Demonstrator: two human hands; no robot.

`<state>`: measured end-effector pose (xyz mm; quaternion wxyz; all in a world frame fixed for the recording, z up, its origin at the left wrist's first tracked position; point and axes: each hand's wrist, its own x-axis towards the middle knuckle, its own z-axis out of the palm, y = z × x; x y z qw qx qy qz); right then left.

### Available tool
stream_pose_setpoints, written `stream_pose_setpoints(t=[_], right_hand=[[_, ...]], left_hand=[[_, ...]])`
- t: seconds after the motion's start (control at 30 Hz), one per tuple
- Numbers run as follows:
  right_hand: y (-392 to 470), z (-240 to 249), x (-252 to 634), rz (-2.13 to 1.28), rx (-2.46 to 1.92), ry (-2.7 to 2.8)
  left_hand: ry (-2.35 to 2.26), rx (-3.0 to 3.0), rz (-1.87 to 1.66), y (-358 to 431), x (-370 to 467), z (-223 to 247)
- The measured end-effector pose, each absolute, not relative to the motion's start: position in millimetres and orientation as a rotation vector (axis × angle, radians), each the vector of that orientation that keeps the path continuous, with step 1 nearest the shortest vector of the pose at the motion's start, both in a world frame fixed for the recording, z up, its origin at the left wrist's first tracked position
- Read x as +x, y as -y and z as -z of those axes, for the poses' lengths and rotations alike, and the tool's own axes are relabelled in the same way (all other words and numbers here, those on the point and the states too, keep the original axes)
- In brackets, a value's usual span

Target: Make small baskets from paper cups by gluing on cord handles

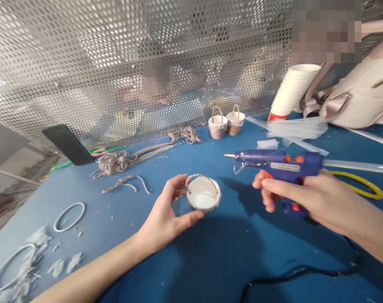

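Note:
A small white cup basket [203,194] with a twisted cord handle sits in the middle of the blue table, its open top facing me. My left hand [175,210] grips it from the left, thumb at the near side and fingers behind. To the right, my right hand [289,193] is wrapped round the grip of a blue hot glue gun [279,162], index finger by the orange trigger. The gun's metal nozzle points left, above and to the right of the basket, apart from it. A clear glue stick [355,164] juts from its rear.
Two finished-looking little baskets [217,126] stand at the back by the perforated metal screen [115,84]. Bundled cord [115,162], a phone [68,145], white rings [69,217], scraps, glue sticks [298,127] and stacked paper cups [294,90] lie around. A black cable [292,275] crosses the front right.

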<state>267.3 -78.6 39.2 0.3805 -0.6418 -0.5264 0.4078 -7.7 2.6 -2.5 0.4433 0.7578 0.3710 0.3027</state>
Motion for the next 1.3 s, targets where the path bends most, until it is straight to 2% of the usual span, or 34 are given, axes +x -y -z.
stream_pose_setpoints(t=[0.2,0.37,0.5,0.63,0.93,1.17,1.3], right_hand=[[56,-23,238,-1.126,-1.574,1.274],[44,-10,227,-1.086,-1.528,1.342],[41,-5,220,-1.122,-1.62,1.285],[41,-3,214,-1.231,-1.556,1.239],[35,-3,198,-1.431,-1.07,1.206],[42,7,179,-1.286,-1.179,1.121],[45,18,173,-1.219,-1.203,1.106]], left_hand=[[-1.036,2.077,-0.75,3,7,15],[-0.941,2.219,-0.785,2,8,12],[-0.864,2.197,-0.672,-3,-2,3],[-0.792,2.104,-0.583,-10,-10,-7],[-0.611,1.739,-0.494,-30,-15,-10],[-0.762,1.507,-0.735,-48,-10,1],[-0.801,1.433,-0.7,-44,-9,6]])
